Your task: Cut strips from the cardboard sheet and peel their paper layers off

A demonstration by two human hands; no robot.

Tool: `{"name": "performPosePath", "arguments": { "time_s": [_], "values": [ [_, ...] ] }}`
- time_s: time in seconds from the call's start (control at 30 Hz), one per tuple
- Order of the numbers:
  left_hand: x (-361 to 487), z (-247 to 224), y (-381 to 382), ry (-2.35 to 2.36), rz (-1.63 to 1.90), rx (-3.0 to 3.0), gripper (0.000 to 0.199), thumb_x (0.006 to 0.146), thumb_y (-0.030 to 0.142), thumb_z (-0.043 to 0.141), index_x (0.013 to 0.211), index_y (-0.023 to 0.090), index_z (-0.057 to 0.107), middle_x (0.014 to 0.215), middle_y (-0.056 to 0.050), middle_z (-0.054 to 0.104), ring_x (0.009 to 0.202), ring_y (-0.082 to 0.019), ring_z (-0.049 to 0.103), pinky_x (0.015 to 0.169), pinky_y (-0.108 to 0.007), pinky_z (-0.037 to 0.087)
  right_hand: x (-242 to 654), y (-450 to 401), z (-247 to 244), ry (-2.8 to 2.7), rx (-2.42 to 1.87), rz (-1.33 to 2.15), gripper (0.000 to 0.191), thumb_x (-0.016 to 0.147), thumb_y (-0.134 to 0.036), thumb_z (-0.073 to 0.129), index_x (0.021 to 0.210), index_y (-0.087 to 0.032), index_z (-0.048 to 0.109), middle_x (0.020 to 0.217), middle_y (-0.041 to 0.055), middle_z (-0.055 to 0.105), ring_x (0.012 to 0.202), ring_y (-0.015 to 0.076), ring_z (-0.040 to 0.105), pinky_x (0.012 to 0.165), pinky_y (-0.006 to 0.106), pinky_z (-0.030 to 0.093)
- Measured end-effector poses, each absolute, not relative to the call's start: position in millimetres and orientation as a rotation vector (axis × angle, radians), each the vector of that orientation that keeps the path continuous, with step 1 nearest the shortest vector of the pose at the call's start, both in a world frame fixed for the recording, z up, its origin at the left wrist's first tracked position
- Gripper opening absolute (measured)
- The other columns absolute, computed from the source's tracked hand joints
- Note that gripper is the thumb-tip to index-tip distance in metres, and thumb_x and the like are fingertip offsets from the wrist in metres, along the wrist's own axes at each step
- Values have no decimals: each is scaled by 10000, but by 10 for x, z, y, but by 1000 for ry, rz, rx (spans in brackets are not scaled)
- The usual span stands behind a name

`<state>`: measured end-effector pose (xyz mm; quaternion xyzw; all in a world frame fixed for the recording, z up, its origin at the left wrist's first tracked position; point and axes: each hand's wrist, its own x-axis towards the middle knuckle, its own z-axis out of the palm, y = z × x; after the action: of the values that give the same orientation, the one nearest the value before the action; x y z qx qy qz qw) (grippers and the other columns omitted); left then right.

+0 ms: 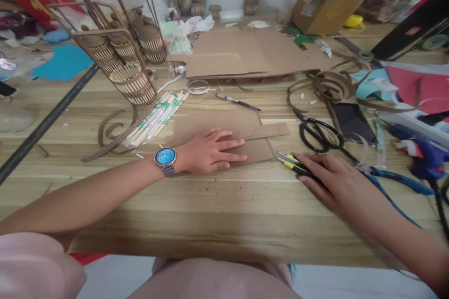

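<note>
My left hand (206, 152) lies flat with fingers spread on a piece of cardboard (224, 119) and on a narrow cardboard strip (270, 131) that lies across it. A smartwatch (165, 156) is on that wrist. My right hand (326, 180) grips a black and yellow utility knife (296, 164). The knife's tip points left, close to the cardboard's right corner; whether it touches is unclear. Above the cardboard lies a pen (238, 101).
Black-handled scissors (319, 134), pliers (400, 181), a phone (353, 122) and a glue gun (426, 156) lie on the right. Wrapped sticks (157, 119) and a lantern-like cardboard model (129, 74) stand left. Larger cardboard sheets (228, 51) and a cardboard box (322, 7) are behind.
</note>
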<state>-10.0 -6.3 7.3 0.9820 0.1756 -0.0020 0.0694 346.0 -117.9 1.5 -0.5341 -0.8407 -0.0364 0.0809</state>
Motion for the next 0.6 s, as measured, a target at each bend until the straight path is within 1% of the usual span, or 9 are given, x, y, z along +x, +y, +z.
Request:
{"name": "performPosePath", "arguments": {
  "time_s": [0.1,0.23,0.3,0.4,0.6],
  "values": [
    [-94,61,-72,523,-21,2951,455,1080,458,329,1526,428,415,1670,39,281,1541,-317,204,1236,-596,148,3439,-1199,35,-2498,-1594,-50,573,1012,-499,368,1349,-117,630,1070,161,663,958,282,663,883,459,568],
    [-78,71,-85,555,-48,2944,452,1080,462,329,1525,439,411,1671,49,276,1549,-309,197,1241,-597,147,3463,-1243,26,-2464,-1631,-4,592,1003,-549,363,1341,-150,639,1091,154,660,984,282,664,899,462,567],
    [-65,76,-93,570,-56,2953,450,1079,465,330,1522,448,410,1669,62,281,1550,-302,197,1247,-583,142,3490,-1258,-3,-2463,-1622,-30,598,1000,-559,369,1335,-146,641,1105,157,657,980,283,667,892,454,567],
    [-44,72,-106,579,-43,2972,452,1075,466,345,1520,440,419,1667,61,287,1550,-304,202,1251,-582,139,3543,-1258,-72,-2473,-1561,-93,600,997,-562,377,1331,-137,636,1089,146,647,949,275,667,874,437,567],
    [-17,55,-122,590,-18,3011,450,1071,468,363,1515,436,431,1657,51,316,1546,-288,224,1259,-572,137,3628,-1237,-168,-2480,-1487,-170,556,996,-531,392,1355,-169,612,1036,116,616,922,261,652,853,411,562]
  ]
}}
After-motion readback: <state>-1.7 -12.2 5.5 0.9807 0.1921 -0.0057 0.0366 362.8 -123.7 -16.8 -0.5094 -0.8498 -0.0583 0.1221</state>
